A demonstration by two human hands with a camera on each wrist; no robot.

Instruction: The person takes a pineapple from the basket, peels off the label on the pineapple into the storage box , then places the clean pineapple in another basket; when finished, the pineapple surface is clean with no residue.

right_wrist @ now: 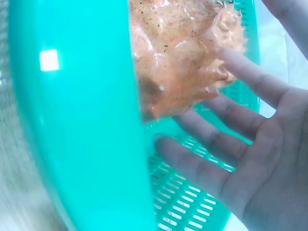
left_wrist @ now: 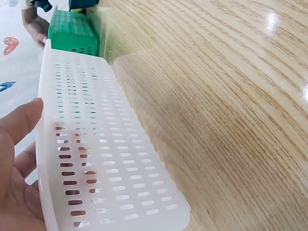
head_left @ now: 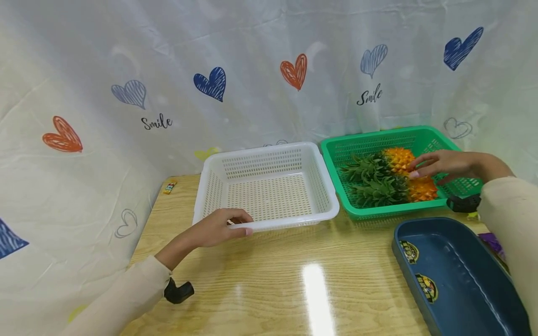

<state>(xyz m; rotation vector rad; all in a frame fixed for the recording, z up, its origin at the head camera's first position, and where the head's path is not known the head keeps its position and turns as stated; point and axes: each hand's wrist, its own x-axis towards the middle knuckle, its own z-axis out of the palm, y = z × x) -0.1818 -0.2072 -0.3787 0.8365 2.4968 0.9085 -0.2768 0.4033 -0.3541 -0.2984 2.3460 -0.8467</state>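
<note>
My left hand (head_left: 220,227) holds the near rim of a white plastic basket (head_left: 266,224), its thumb outside and fingers inside. In the left wrist view those fingers show through the slots of the basket wall (left_wrist: 115,144). To the right stands a green basket (head_left: 378,212) with two orange pineapples, one farther back (head_left: 398,158) and one nearer (head_left: 422,190), their leafy crowns pointing left. Over the pineapples' right ends is my right hand (head_left: 447,165). The right wrist view shows its fingers spread, fairly straight, beside the spiky fruit (right_wrist: 183,62); firm contact is unclear.
A dark blue tray (head_left: 462,280) with two stickers sits at the front right, a purple item (head_left: 491,243) partly hidden beyond it. Near the table's back left corner lies a small packet (head_left: 170,187). A heart-patterned curtain (head_left: 252,70) hangs behind the baskets.
</note>
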